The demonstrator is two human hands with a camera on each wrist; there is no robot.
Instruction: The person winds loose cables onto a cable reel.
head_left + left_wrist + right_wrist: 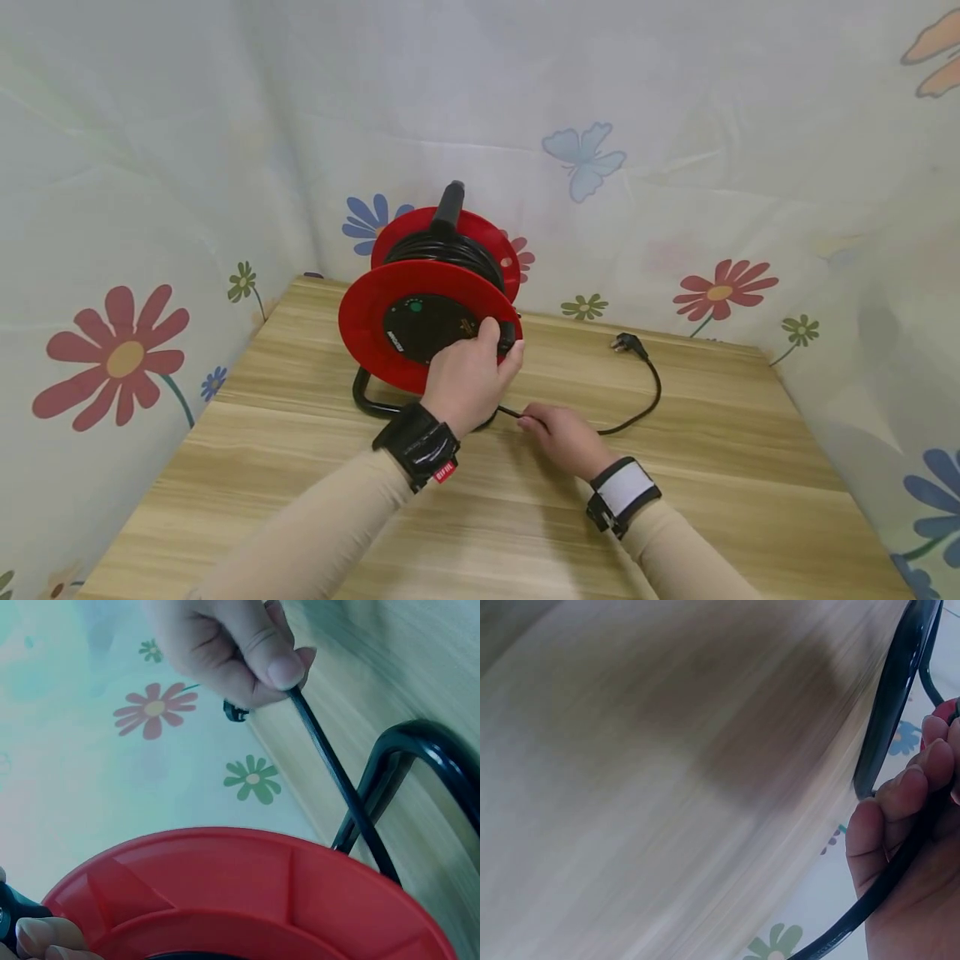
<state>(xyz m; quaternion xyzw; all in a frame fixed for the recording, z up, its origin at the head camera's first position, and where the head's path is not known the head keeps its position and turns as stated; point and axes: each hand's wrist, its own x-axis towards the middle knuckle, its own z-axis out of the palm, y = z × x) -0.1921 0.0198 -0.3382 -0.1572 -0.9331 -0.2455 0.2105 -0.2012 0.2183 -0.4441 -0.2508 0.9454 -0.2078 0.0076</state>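
A red cable reel (363,333) wound with black cable stands tilted on a black tube frame (363,396). My left hand (467,373) grips the black knob (507,335) at the right side of its front disc; the left wrist view shows those fingertips on the knob (16,907) at the lower left. Lower and to the right, my right hand (566,437) pinches the black cable (330,761) between thumb and fingers. From there the cable runs up to the reel. Its other end crosses the right palm (907,907) and leads to a black plug (628,343) lying on the table.
The wood-grain table (720,467) reaches back to a pale flowered curtain (675,167), which hangs behind and along both sides. A black carry handle (448,208) sticks up above the reel.
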